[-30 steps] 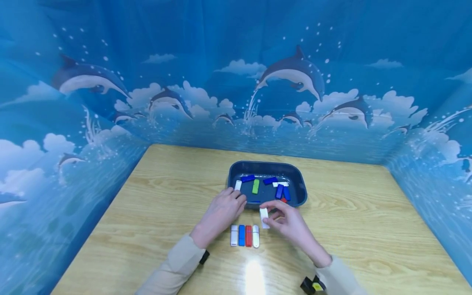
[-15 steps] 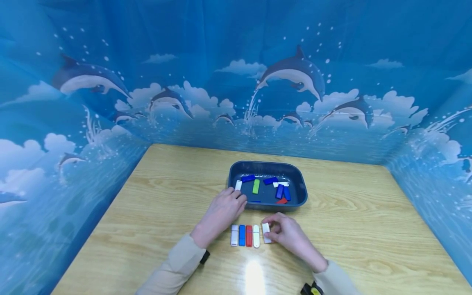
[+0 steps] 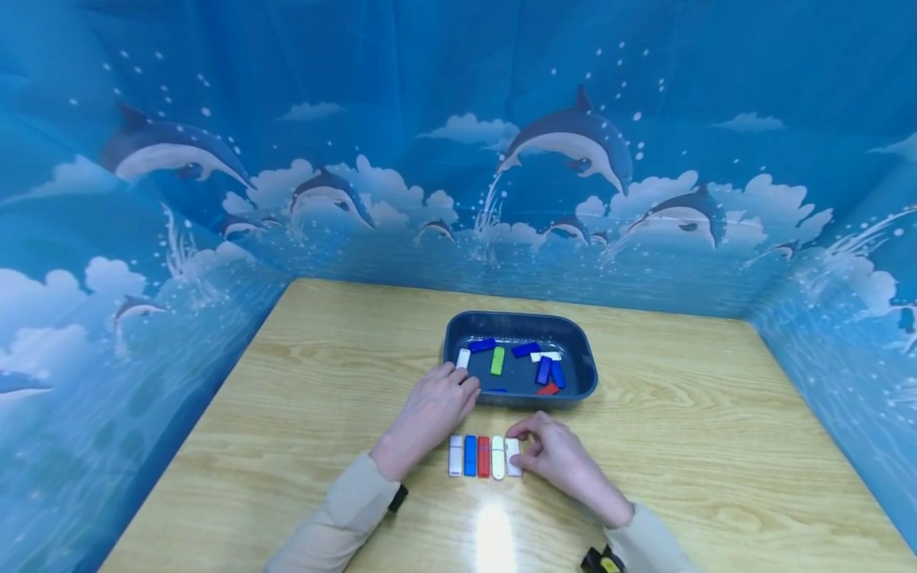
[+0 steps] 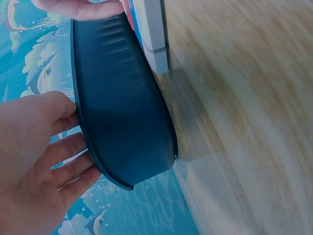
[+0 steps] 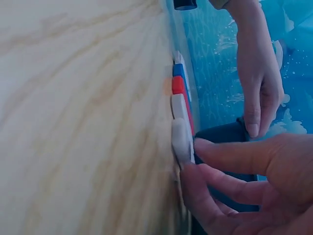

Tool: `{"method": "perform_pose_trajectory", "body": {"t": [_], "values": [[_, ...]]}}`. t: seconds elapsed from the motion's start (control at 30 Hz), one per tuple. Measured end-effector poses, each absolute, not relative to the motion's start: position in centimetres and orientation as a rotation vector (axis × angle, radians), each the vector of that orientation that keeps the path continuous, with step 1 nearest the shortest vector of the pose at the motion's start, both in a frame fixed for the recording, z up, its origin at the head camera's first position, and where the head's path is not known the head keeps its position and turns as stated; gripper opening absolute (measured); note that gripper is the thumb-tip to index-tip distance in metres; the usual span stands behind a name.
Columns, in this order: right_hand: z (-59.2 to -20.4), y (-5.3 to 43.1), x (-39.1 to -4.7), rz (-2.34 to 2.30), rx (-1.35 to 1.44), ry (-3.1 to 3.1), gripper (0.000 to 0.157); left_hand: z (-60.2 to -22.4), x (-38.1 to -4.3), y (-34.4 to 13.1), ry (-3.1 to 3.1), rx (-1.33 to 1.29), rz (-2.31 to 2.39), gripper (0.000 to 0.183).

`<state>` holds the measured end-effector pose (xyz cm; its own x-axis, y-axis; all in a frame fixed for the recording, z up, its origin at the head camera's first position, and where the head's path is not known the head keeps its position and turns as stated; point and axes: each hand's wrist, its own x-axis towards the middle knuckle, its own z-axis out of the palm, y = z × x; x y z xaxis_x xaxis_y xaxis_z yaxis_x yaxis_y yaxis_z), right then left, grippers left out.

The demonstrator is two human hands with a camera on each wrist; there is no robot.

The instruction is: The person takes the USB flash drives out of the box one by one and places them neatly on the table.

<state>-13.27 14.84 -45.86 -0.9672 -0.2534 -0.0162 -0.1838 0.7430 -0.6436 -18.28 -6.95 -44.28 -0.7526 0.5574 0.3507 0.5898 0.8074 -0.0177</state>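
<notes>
Lower centre, the right hand (image 3: 557, 452) pinches a white stick (image 3: 512, 459), likely light, stiff and slick, best taken by its ends; left hand (image 3: 435, 404) grips the tub (image 3: 533, 402).

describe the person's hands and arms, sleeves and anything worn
The left hand and right hand are ungloved. The left sleeve and right sleeve are plain pale beige. A small black block shows by the left sleeve; a second black piece, by the right, has a yellow patch.
</notes>
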Motion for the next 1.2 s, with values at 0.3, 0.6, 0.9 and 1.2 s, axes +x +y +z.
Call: {"method": "perform_pose_trajectory", "body": {"t": [0.3, 0.6, 0.9, 1.2], "values": [[-44.8, 15.2, -13.9, -1.158, -0.383, 2.889, 0.014, -44.2, -18.3, -6.9, -2.661, -0.87, -0.125, 0.018], [-42.7, 14.7, -15.5, -1.417, -0.456, 2.813, 0.007, -44.2, -18.2, -7.0, -2.676, -0.867, -0.131, 0.017], [-41.4, 12.6, -19.7, -1.279, -0.489, 2.932, 0.017, -44.1, -18.2, -7.1, -2.649, -0.874, -0.13, 0.017], [-42.7, 9.4, -23.6, -0.902, -0.467, 2.914, 0.029, -44.3, -18.2, -7.1, -2.602, -0.88, -0.124, 0.015]]}}
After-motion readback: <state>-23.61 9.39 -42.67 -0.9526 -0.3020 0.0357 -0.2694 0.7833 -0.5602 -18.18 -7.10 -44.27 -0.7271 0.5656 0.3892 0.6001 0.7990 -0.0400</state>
